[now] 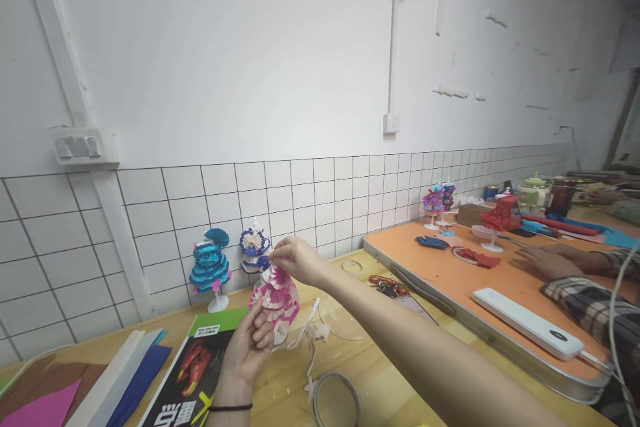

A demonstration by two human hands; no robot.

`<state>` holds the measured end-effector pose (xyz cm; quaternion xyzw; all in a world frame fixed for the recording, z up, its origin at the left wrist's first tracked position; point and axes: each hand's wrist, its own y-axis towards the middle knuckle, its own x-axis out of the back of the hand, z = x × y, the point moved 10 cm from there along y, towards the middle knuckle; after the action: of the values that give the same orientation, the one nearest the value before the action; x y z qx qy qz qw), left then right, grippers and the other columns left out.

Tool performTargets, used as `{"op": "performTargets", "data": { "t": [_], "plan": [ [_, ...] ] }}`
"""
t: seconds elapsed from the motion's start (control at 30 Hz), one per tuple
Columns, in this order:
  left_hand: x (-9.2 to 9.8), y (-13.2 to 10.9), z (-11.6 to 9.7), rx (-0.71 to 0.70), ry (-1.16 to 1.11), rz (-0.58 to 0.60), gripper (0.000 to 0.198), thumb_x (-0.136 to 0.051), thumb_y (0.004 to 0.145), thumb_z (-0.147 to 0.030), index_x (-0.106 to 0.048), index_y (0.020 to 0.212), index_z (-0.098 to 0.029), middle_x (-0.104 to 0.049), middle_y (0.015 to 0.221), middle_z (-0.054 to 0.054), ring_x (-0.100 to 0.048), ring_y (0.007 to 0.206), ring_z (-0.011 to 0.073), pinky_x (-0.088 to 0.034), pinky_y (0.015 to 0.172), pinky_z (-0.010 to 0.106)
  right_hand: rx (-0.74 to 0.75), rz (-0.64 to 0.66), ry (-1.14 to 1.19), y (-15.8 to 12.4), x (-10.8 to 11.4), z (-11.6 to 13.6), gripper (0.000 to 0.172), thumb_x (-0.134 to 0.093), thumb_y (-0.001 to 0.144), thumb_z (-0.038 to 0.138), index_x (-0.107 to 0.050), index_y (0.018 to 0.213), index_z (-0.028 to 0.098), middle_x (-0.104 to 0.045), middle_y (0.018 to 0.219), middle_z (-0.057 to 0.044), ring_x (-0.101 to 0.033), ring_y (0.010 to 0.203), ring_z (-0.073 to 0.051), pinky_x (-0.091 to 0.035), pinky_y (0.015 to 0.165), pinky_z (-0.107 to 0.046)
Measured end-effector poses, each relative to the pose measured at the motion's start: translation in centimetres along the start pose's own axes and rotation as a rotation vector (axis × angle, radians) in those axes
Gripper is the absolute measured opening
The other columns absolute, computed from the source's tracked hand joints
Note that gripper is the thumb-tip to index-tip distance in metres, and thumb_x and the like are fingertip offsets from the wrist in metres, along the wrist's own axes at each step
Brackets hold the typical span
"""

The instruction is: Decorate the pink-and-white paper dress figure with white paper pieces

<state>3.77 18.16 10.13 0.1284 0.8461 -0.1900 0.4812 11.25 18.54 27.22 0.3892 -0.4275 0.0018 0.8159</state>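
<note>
Left hand [247, 347] cups the pink paper dress [279, 299] from below, steadying it; right hand [299, 260] pinches its top, grip narrow. Teal paper dress [210, 268] stands just behind.

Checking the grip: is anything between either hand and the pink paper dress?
Nothing visible. The left hand cups the pink paper dress from below, and the right hand pinches its top directly.

1 head-worn view, forward and slightly down, close over the wooden table [283, 380], toward the tiled wall [310, 200]
</note>
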Motion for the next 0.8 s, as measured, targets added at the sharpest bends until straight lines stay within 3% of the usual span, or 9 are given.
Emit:
{"op": "performTargets", "data": {
  "t": [0.2, 0.43, 0.8],
  "plan": [
    [0.5, 0.2, -0.4, -0.050, 0.099, -0.025, 0.028, -0.039, 0.085, -0.010, -0.038, 0.058, -0.016, -0.035, 0.041, -0.010, -0.029, 0.025, -0.0008, -0.019, 0.026, 0.010, 0.012, 0.024, 0.006, 0.1, -0.1, 0.4, 0.017, -0.055, 0.078, 0.017, -0.070, 0.087, 0.020, -0.064, 0.087, -0.005, -0.057, 0.082, -0.014, -0.042, 0.076, -0.024],
    [1.2, 0.7, -0.9, -0.119, 0.169, -0.040, 0.021, -0.051, 0.076, -0.010, -0.042, 0.058, -0.016, -0.039, 0.042, -0.010, -0.029, 0.026, -0.0005, -0.017, 0.027, 0.010, -0.008, 0.023, 0.056, 0.0, -0.2, -0.9, 0.017, -0.054, 0.079, 0.018, -0.069, 0.087, 0.019, -0.062, 0.088, -0.005, -0.057, 0.080, -0.014, -0.043, 0.073, -0.026],
    [1.0, 0.7, -1.1, -0.135, 0.206, -0.020, 0.023, -0.060, 0.071, -0.020, -0.042, 0.057, -0.016, -0.039, 0.040, -0.010, -0.029, 0.026, -0.0007, -0.017, 0.027, 0.011, -0.048, 0.050, 0.104, -0.3, -0.3, -0.5, 0.017, -0.054, 0.079, 0.016, -0.069, 0.086, 0.019, -0.062, 0.089, -0.005, -0.058, 0.074, -0.013, -0.044, 0.071, -0.027]
  ]
}}
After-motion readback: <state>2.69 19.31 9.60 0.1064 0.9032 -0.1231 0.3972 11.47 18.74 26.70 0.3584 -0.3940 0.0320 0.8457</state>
